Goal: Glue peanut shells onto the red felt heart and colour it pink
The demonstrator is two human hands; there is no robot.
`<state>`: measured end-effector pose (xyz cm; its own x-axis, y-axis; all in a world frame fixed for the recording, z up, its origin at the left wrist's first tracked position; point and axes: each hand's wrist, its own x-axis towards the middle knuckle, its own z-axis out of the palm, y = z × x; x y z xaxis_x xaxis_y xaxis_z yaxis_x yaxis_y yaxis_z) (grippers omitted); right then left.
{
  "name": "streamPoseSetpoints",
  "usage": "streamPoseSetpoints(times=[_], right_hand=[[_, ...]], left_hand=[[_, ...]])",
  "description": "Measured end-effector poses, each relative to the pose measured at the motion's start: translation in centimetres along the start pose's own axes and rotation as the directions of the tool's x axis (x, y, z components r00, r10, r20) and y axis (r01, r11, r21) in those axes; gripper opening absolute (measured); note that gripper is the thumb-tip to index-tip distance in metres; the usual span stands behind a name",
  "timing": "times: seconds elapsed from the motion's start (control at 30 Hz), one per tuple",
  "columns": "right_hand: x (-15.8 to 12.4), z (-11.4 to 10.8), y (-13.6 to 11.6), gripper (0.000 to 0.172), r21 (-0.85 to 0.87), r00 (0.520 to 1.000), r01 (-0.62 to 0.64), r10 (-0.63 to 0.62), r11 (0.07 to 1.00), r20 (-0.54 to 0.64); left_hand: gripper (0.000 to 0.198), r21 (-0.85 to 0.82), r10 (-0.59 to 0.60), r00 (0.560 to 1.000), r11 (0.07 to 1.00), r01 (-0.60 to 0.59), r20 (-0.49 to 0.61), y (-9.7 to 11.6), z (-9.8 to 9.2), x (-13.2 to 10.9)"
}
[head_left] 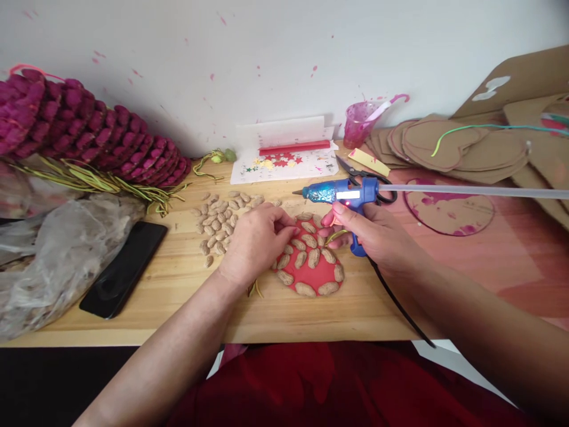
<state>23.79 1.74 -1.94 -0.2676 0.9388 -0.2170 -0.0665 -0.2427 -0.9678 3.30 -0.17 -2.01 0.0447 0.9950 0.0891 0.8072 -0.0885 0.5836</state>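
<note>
My right hand (377, 234) is wrapped round a blue hot glue gun (335, 191), its nozzle pointing left and a long clear glue stick (471, 191) out of its back. Below the gun lies a red disc (311, 276) with whole peanuts (313, 258) set round its rim and across its upper part. At the disc's upper left edge, my left hand (260, 240) has its thumb and fingers pinched together; what they hold, if anything, is hidden. Loose peanuts (217, 219) lie scattered just left of that hand.
Purple-covered stacked discs (89, 127), a plastic bag (71, 255) and a phone (124, 267) sit at left. Behind are paper with stars (284, 166), scissors (355, 172) and a stained cup (359, 124). Cardboard shapes (448, 142) pile up at right; the gun's cord (400, 305) crosses the table edge.
</note>
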Motion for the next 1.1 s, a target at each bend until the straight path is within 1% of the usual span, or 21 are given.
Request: streamPoseSetpoints(times=[0.27,0.4,0.6,0.77,0.97,1.1], right_hand=[[0.2,0.0,0.0,0.042,-0.002,1.000,-0.006,0.006,1.000,0.011],[0.2,0.0,0.1,0.039,0.005,1.000,-0.016,0.016,1.000,-0.015],[0.5,-0.1,0.4,0.040,0.010,1.000,-0.013,0.014,1.000,-0.017],[0.4,0.1,0.1,0.041,0.005,0.999,-0.011,0.011,1.000,-0.037],[-0.2,0.6,-0.5,0.029,-0.015,0.997,-0.034,0.032,0.999,-0.072],[-0.5,0.7,-0.6,0.031,-0.028,0.995,-0.002,-0.001,1.000,-0.098]], left_hand=[[0.007,-0.015,-0.004,1.000,1.000,0.004,-0.001,0.1,0.2,0.0],[0.007,0.000,0.004,0.999,1.000,-0.004,0.036,0.5,0.0,0.0],[0.008,0.011,-0.001,0.999,1.000,0.001,0.054,0.8,-0.2,0.1],[0.009,0.026,0.011,0.998,1.000,-0.013,0.058,0.9,-0.2,0.1],[0.008,0.028,0.010,0.998,1.000,-0.012,0.063,0.9,-0.3,0.0],[0.009,0.024,0.022,0.998,0.999,-0.024,0.061,0.8,-0.3,0.0]])
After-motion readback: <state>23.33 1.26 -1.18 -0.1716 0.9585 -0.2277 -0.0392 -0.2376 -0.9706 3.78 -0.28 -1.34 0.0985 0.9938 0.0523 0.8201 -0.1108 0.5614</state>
